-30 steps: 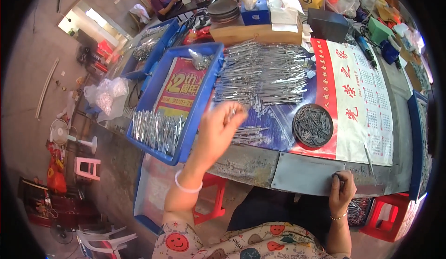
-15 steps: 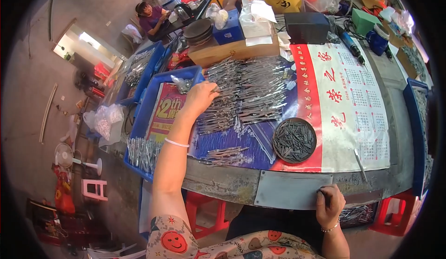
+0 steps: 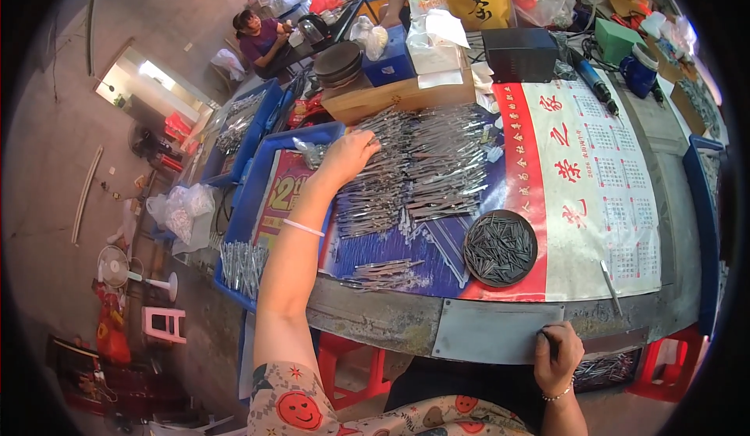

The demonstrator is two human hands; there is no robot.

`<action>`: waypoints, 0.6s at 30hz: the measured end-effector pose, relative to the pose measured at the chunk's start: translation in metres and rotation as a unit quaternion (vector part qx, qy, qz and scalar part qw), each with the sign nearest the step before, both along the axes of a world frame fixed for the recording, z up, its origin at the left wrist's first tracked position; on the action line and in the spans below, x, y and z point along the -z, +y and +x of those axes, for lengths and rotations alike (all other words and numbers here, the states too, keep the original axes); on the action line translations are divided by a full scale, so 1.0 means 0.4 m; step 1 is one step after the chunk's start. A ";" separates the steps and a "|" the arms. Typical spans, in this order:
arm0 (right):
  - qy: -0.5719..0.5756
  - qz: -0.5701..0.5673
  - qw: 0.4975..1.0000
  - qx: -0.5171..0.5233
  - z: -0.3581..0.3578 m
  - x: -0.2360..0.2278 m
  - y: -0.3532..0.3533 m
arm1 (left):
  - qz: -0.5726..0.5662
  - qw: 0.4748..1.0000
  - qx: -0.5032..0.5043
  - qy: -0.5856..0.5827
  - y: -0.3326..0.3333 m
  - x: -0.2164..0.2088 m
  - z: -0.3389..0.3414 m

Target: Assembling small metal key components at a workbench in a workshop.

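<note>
Slim, silvery-grey metal rods [image 3: 447,162] lie in rows at upper centre; our left hand [image 3: 349,157] curls at their left edge, our right hand [image 3: 558,354] at lower right; we cannot tell what either grips.

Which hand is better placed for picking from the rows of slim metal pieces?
Probably the left hand: it is at these rows; the right hand is beside the gray plate.

The bare left hand [image 3: 351,157] is hanging over the far left edge of many slender silvery metal rods [image 3: 447,159]; the bare right hand [image 3: 560,353] is gripping a small dark object [image 3: 545,340] at a flat grey metal plate's [image 3: 488,331] right end.
</note>
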State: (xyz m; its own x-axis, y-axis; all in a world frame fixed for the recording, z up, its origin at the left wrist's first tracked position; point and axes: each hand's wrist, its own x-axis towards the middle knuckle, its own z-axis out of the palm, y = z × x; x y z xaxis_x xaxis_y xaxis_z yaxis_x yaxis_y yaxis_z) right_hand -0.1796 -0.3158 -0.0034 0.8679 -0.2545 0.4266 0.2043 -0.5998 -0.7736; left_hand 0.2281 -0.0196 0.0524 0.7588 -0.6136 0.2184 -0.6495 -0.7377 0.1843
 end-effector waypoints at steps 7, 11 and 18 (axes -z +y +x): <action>0.005 0.003 1.000 0.000 0.001 -0.001 0.002 | -0.031 0.999 0.019 -0.028 -0.017 0.045 0.009; 0.004 -0.007 1.000 0.007 0.003 -0.006 0.003 | -0.034 0.998 0.021 -0.041 -0.018 0.050 0.003; 0.007 -0.011 1.000 0.012 0.004 -0.003 0.004 | -0.112 0.992 -0.014 0.058 -0.005 0.028 -0.014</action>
State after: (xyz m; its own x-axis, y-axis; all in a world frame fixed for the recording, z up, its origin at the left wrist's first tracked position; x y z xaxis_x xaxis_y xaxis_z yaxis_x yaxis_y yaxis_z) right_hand -0.1780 -0.3141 -0.0020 0.8678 -0.2655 0.4199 0.1789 -0.6215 -0.7627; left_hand 0.2226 -0.0218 0.0412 0.8028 -0.5377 0.2574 -0.5943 -0.6871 0.4181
